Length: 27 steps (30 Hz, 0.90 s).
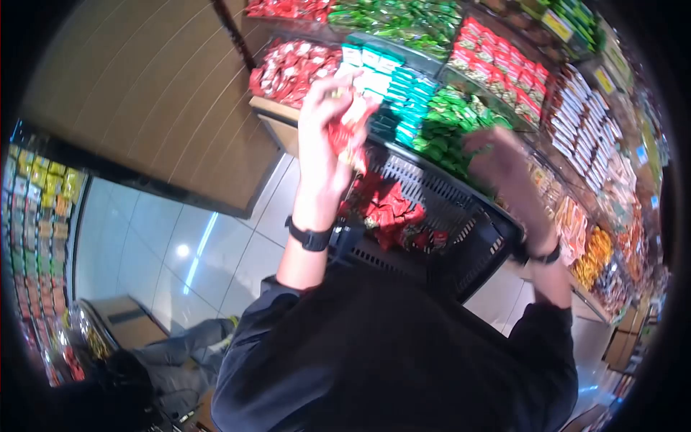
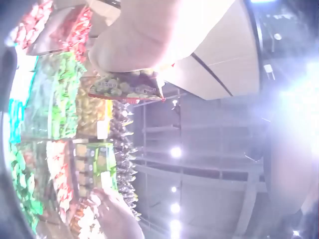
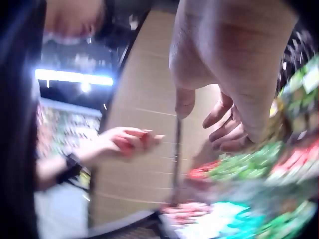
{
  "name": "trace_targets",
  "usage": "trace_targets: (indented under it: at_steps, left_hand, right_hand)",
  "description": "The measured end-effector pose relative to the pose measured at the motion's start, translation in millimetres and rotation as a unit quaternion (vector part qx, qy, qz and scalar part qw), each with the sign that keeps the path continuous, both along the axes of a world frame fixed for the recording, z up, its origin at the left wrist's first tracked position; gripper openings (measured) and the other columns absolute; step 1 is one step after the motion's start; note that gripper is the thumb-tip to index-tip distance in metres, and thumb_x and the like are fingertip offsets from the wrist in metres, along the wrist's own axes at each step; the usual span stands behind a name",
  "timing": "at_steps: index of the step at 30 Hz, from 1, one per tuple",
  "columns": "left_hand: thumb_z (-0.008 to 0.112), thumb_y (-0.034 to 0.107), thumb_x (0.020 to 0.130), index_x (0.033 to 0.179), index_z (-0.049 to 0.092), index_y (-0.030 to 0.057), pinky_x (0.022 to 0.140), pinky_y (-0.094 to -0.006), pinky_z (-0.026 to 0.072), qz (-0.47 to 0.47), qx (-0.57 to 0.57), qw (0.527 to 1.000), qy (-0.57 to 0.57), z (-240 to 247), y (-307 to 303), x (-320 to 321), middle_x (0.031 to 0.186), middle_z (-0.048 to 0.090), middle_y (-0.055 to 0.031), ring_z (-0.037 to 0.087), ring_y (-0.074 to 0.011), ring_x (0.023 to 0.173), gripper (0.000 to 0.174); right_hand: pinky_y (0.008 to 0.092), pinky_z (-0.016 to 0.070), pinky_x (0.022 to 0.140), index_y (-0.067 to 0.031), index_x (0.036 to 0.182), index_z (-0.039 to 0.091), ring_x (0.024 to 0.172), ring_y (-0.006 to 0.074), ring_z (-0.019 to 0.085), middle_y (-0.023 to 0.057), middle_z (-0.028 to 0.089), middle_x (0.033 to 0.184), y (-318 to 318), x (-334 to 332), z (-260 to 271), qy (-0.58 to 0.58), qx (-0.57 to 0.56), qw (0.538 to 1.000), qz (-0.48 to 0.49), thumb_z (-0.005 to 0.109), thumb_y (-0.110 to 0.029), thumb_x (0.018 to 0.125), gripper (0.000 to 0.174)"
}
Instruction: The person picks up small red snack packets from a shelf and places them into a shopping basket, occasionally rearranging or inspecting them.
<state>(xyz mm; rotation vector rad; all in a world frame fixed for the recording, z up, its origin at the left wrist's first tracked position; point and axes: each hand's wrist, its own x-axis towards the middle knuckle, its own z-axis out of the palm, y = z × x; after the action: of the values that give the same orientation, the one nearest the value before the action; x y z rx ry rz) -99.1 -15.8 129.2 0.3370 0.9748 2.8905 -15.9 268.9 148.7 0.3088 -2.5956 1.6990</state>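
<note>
My left hand (image 1: 320,122) grips small red snack packets (image 1: 344,140) above the left side of a dark plastic basket. The left wrist view shows one packet (image 2: 127,88) with a patterned front and red edge sticking out below the hand. Inside the basket (image 1: 461,189) lies a loose pile of red packets (image 1: 392,210). My right hand (image 1: 504,165), blurred, is over the basket's far right side, close to a bin of green packets (image 1: 453,133). In the right wrist view its fingers (image 3: 227,134) are loosely bent, with nothing seen between them.
Bins beyond the basket hold red-and-white packets (image 1: 295,72), teal packets (image 1: 410,93) and red packs (image 1: 497,65). A brown panel (image 1: 137,93) stands at the left over a tiled floor (image 1: 180,245). Another person's legs (image 1: 187,349) and a cardboard box (image 1: 126,320) are at lower left.
</note>
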Motion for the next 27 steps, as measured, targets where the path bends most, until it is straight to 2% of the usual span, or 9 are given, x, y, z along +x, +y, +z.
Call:
trace_targets:
  at_steps: [1,4,10,17,19,21,23,24,27]
  left_hand:
    - [0.054,0.004,0.096,0.116,0.057,0.0015,0.045,-0.0228,0.0430,0.007,0.001,1.000,0.017,14,-1,0,0.133,0.060,-0.0184,0.070,-0.0226,0.094,0.020]
    - [0.055,0.002,0.095,0.115,0.059,0.0031,0.046,-0.0235,0.0442,0.044,0.023,0.997,0.063,42,19,3,0.135,0.061,-0.0172,0.072,-0.0238,0.096,0.021]
    - [0.052,-0.001,0.095,0.110,0.055,-0.0008,0.045,-0.0248,0.0478,-0.022,0.066,0.995,0.077,55,49,9,0.134,0.056,-0.0185,0.072,-0.0228,0.090,0.015]
    - [0.057,0.001,0.094,0.120,0.053,0.0009,0.056,-0.0237,0.0491,-0.158,0.140,0.967,0.142,49,58,19,0.143,0.046,-0.0174,0.059,-0.0212,0.111,0.027]
    - [0.055,0.004,0.096,0.120,0.053,0.0017,0.055,-0.0247,0.0506,-0.368,0.450,0.810,-0.084,57,67,27,0.135,0.049,-0.0177,0.059,-0.0192,0.105,0.025]
    - [0.049,0.003,0.098,0.109,0.050,0.0040,0.047,-0.0222,0.0474,-0.445,0.513,0.722,-0.130,56,72,28,0.134,0.048,-0.0161,0.056,-0.0145,0.096,0.012]
    - [0.049,0.004,0.098,0.108,0.050,0.0041,0.042,-0.0217,0.0438,-0.387,0.422,0.812,-0.109,49,74,32,0.134,0.049,-0.0168,0.056,-0.0146,0.092,0.009]
    - [0.050,0.007,0.098,0.105,0.049,0.0031,0.041,-0.0180,0.0413,-0.289,0.241,0.926,-0.019,43,73,38,0.136,0.050,-0.0182,0.056,-0.0150,0.091,0.008]
    - [0.053,0.005,0.094,0.102,0.058,-0.0002,0.047,-0.0205,0.0477,-0.127,-0.065,0.987,0.074,10,70,31,0.133,0.057,-0.0195,0.067,-0.0199,0.091,0.011]
  right_hand:
    - [0.0389,0.0467,0.103,-0.0059,0.128,0.054,0.122,0.0232,0.054,0.0105,0.054,0.133,-28,24,-16,0.057,0.137,0.983,0.105,0.081,-0.013,0.083,0.053]
    - [0.0418,0.0367,0.113,-0.0064,0.153,0.030,0.145,0.0246,0.034,0.0115,0.034,0.156,-106,61,-35,-0.136,-0.152,0.963,0.177,0.086,-0.012,0.079,0.093]
    - [0.0257,0.0459,0.088,-0.0022,0.139,0.046,0.105,0.0076,0.054,0.0029,0.054,0.122,-147,62,-36,-0.189,-0.277,0.941,0.036,0.066,-0.008,0.098,0.046]
    - [0.0327,0.0464,0.104,0.0000,0.142,0.046,0.120,0.0149,0.058,0.0080,0.062,0.127,-134,48,-76,-0.203,-0.499,0.838,0.086,0.066,-0.008,0.098,0.048]
    - [0.0352,0.0459,0.105,-0.0035,0.143,0.046,0.122,0.0167,0.057,0.0071,0.060,0.131,-131,41,-83,-0.180,-0.553,0.801,0.141,0.067,-0.006,0.097,0.051]
    - [0.0366,0.0467,0.102,-0.0065,0.144,0.045,0.120,0.0160,0.057,0.0044,0.058,0.129,-131,34,-99,-0.181,-0.591,0.767,0.172,0.070,-0.006,0.095,0.055]
    - [0.0368,0.0477,0.098,-0.0067,0.148,0.039,0.114,0.0157,0.057,0.0054,0.057,0.131,-123,31,-143,-0.232,-0.560,0.778,0.163,0.072,-0.006,0.094,0.063]
    - [0.0354,0.0483,0.096,-0.0058,0.147,0.039,0.111,0.0150,0.057,0.0055,0.057,0.128,-116,33,-127,-0.226,-0.436,0.860,0.136,0.071,-0.005,0.094,0.062]
    - [0.0301,0.0491,0.091,-0.0029,0.142,0.042,0.102,0.0125,0.057,0.0055,0.058,0.120,-85,37,-77,-0.176,-0.291,0.930,0.138,0.071,-0.007,0.094,0.056]
